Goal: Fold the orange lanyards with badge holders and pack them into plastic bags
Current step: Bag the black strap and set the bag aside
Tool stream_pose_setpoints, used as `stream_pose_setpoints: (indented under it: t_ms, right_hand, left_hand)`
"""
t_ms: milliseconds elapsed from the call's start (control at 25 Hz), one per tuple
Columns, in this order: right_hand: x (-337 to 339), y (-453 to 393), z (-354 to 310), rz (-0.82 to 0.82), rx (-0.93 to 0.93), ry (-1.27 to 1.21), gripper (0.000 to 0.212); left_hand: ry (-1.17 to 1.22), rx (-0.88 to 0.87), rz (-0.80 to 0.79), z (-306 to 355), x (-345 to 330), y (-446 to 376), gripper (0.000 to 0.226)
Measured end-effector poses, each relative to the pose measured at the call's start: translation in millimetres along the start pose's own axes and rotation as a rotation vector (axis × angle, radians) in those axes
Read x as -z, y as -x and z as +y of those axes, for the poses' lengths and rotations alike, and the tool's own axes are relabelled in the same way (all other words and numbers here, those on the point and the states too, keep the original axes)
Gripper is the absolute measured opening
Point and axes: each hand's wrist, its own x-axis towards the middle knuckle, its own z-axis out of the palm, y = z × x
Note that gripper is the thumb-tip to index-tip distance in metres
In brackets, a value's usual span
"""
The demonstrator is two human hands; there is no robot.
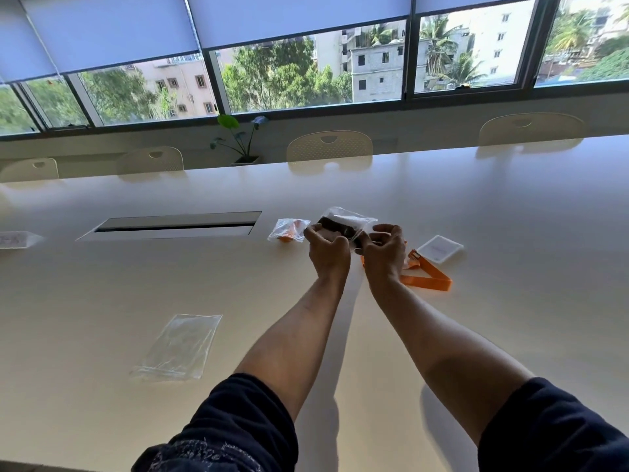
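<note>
Both hands, left (326,248) and right (384,250), raised over the bench (102,284), each grip pinching one clear plastic bag (347,221), orange lanyard (425,272) lying beneath.

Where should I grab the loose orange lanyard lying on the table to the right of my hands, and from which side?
Probably best to pinch the loose orange lanyard at its near folded bend, coming from above on the right. The strap lies flat on the table there, clear of the badge holder, while its far end runs behind the right hand. Both hands hold the plastic bag, so the right must let go first.
</note>
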Motion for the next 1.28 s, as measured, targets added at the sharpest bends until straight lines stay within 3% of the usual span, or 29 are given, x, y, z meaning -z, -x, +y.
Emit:
stream_pose_setpoints:
  t_ms: [200, 440, 680, 880, 960, 1080, 1280]
  right_hand:
    - [3.7, -9.3, 14.9, -0.230, 0.568, 0.541, 0.065]
    - [5.9, -44.4, 18.4, -0.350, 0.656, 0.860, 0.077]
    - [-15.0, -71.4, 13.2, -0.323, 0.812, 1.059, 0.042]
    - [-34.5, -97.0, 4.7, -0.341, 1.252, 1.388, 0.025]
    - [-42.1, -104.3, 5.1, -0.394, 1.225, 1.448, 0.015]
    - [-56.8, -110.0, 11.1, -0.464, 0.995, 1.390, 0.020]
    - [-73.8, -112.6, 26.3, -0.545, 0.718, 1.376, 0.022]
  left_hand:
    - [-0.070, -0.113, -0.061, -1.3, 1.4, -22.0, 0.049]
    - [-0.125, -0.207, -0.061, -1.3, -6.6, -53.4, 0.052]
    - [-0.227, -0.124, -0.065, -7.3, -15.2, -95.6, 0.036]
    - [-0.378, -0.063, -0.068, -17.6, -15.3, -134.0, 0.016]
    - [-0.452, -0.075, -0.077, -21.2, -15.5, -140.1, 0.016]
    - [-0.562, -0.201, -0.123, -30.3, -14.9, -142.2, 0.018]
    - [-0.935, -0.623, -0.310, -42.8, -5.8, -139.8, 0.033]
